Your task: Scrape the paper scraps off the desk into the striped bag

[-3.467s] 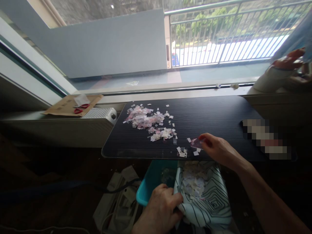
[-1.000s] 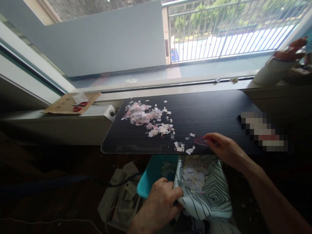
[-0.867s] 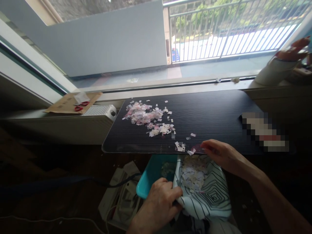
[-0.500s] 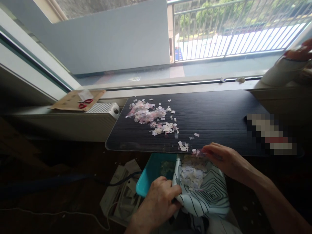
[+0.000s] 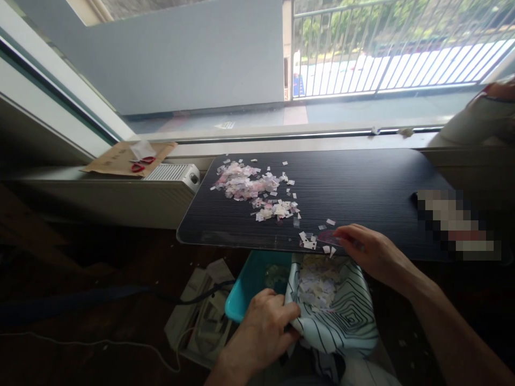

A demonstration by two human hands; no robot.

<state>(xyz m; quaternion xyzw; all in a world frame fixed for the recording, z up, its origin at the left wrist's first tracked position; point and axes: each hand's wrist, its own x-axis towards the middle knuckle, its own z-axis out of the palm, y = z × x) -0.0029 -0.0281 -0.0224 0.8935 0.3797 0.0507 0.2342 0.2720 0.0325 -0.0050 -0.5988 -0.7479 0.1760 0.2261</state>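
Note:
A black tabletop [image 5: 354,187] carries a heap of small pink and white paper scraps [image 5: 249,187], with a few more loose scraps [image 5: 309,242] at its near edge. My right hand [image 5: 372,254] rests at that edge, fingers pinched on a small pinkish card [image 5: 328,237] held flat beside the loose scraps. Below the edge, my left hand [image 5: 263,332] grips the rim of a white cloth with black line pattern [image 5: 346,321]. The cloth sags like a pouch and holds several scraps [image 5: 317,279].
A teal plastic tub [image 5: 249,284] sits under the table edge beside the cloth. Red scissors [image 5: 139,163] lie on a brown envelope at the left by a white radiator. Cables and a power strip [image 5: 201,316] cover the floor. Another person's sleeve [image 5: 470,120] rests on the sill at right.
My right hand drew the card toward the table edge, then slid it a little back onto the table. A few scraps shifted at the edge. My left hand kept its hold on the cloth.

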